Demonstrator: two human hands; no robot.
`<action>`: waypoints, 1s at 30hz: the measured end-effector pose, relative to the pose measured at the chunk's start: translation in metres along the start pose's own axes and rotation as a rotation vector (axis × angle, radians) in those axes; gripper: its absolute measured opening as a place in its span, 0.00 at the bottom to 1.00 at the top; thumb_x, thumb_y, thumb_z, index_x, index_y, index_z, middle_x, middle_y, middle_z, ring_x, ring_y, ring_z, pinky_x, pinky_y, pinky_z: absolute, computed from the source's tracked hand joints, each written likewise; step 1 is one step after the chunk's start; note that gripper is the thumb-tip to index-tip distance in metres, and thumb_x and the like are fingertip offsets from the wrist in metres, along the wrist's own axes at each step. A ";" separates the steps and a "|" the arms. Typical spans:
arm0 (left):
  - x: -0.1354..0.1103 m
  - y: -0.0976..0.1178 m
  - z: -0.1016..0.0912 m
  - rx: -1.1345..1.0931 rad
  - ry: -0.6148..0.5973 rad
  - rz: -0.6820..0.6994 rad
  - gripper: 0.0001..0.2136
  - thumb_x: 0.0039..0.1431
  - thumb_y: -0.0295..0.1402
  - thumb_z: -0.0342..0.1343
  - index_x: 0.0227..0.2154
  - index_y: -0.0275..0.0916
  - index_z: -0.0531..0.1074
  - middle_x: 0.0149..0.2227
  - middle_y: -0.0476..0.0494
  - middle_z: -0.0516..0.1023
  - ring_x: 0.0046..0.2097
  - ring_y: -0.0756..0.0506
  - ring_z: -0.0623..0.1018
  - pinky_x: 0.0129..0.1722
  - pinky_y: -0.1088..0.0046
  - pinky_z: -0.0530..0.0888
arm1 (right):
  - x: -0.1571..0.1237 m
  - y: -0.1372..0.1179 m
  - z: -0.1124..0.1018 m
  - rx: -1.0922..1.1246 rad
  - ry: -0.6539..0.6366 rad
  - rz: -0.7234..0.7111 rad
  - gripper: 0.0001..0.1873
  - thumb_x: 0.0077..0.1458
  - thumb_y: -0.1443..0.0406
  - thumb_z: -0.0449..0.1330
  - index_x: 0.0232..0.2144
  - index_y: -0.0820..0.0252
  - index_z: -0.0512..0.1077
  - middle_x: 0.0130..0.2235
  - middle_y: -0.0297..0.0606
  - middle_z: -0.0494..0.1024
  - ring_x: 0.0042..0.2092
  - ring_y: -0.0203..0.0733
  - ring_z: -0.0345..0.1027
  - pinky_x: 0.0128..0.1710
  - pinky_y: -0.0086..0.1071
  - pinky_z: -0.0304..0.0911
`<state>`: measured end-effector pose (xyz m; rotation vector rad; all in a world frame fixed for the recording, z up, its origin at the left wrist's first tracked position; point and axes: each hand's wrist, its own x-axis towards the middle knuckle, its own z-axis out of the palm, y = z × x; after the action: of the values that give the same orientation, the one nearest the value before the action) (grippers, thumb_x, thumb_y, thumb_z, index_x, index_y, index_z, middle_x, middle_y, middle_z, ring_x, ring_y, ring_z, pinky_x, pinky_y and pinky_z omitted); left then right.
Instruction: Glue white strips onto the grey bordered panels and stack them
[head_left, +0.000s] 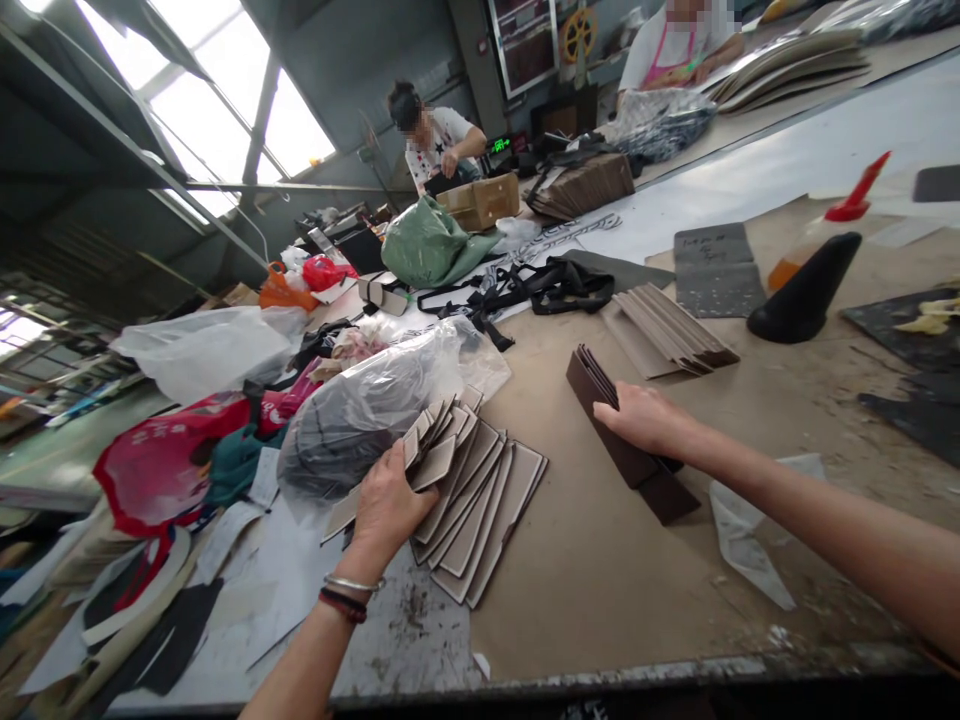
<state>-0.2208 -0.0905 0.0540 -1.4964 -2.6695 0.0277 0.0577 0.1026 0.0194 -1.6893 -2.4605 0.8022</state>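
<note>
My left hand (386,500) is closed on a fanned bunch of grey-brown card pieces (472,500) that spreads over the worktable (600,580). Bracelets ring that wrist. My right hand (645,418) lies over a stack of dark brown folded pieces (600,385), fingers curled on its top edge. The dark stack stands on edge, leaning, just right of the fanned cards.
A clear plastic bag of dark goods (367,410) sits behind the left hand. Another fan of card pieces (664,330), black straps (540,285), a black cone (806,290) and a glue bottle (832,225) lie farther back. Two people work at the far end.
</note>
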 end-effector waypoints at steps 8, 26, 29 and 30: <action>0.043 -0.018 -0.033 -0.171 -0.104 0.017 0.35 0.40 0.43 0.61 0.51 0.36 0.56 0.42 0.40 0.72 0.45 0.40 0.74 0.44 0.65 0.71 | -0.002 -0.004 -0.001 -0.006 0.001 0.019 0.22 0.54 0.58 0.48 0.43 0.69 0.68 0.42 0.57 0.74 0.44 0.57 0.69 0.38 0.38 0.61; 0.056 -0.021 -0.024 -0.253 -0.234 -0.103 0.33 0.41 0.43 0.61 0.51 0.36 0.60 0.43 0.37 0.74 0.46 0.37 0.74 0.44 0.64 0.70 | -0.003 -0.001 0.001 -0.016 0.001 0.018 0.21 0.55 0.57 0.48 0.42 0.68 0.68 0.41 0.56 0.75 0.44 0.56 0.69 0.37 0.38 0.60; 0.083 -0.041 -0.037 -0.485 -0.328 -0.097 0.29 0.38 0.42 0.63 0.45 0.37 0.66 0.41 0.41 0.76 0.43 0.39 0.76 0.42 0.65 0.73 | -0.004 -0.002 -0.002 -0.016 -0.009 0.017 0.20 0.55 0.58 0.48 0.41 0.68 0.68 0.41 0.55 0.75 0.43 0.55 0.69 0.36 0.36 0.59; 0.091 -0.045 -0.041 -0.541 -0.368 -0.092 0.28 0.37 0.41 0.63 0.44 0.37 0.66 0.41 0.42 0.77 0.43 0.40 0.76 0.41 0.66 0.73 | -0.004 -0.003 -0.003 -0.012 -0.011 0.014 0.19 0.55 0.58 0.48 0.41 0.68 0.68 0.41 0.54 0.75 0.43 0.55 0.69 0.36 0.36 0.59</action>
<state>-0.3028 -0.0370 0.1028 -1.6249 -3.2208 -0.5141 0.0575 0.0992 0.0238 -1.7131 -2.4683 0.8023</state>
